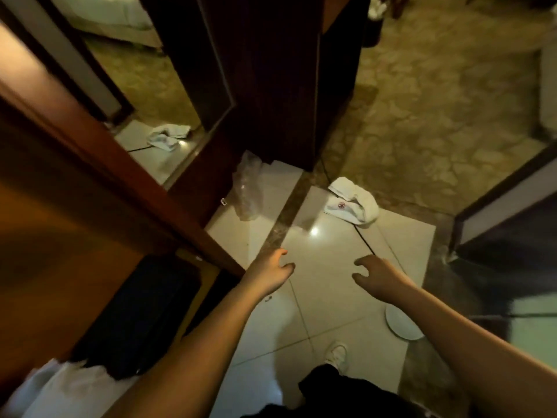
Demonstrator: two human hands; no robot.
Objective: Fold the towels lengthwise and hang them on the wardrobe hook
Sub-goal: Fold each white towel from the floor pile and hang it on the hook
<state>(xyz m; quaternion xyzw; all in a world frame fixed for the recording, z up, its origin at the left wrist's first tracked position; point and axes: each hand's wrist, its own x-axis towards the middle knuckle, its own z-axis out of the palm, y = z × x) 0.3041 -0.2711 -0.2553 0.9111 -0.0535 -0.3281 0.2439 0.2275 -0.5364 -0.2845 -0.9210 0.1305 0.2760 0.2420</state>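
A crumpled white towel (354,203) with a small red mark lies on the tiled floor, ahead and a little to the right of both hands. My left hand (268,271) and my right hand (378,276) reach forward above the tiles with loosely curled fingers, and neither holds anything. Both hands are well short of the towel. The dark wooden wardrobe (265,86) stands ahead at the left, and a mirror (144,95) on its door reflects the same towel. No hook shows in this view.
A crumpled clear plastic bag (248,188) lies by the wardrobe's foot. A white plate (402,325) sits on the floor under my right forearm. A dark bag (141,315) and white plastic (69,387) lie low left. Patterned carpet (437,101) starts beyond the tiles.
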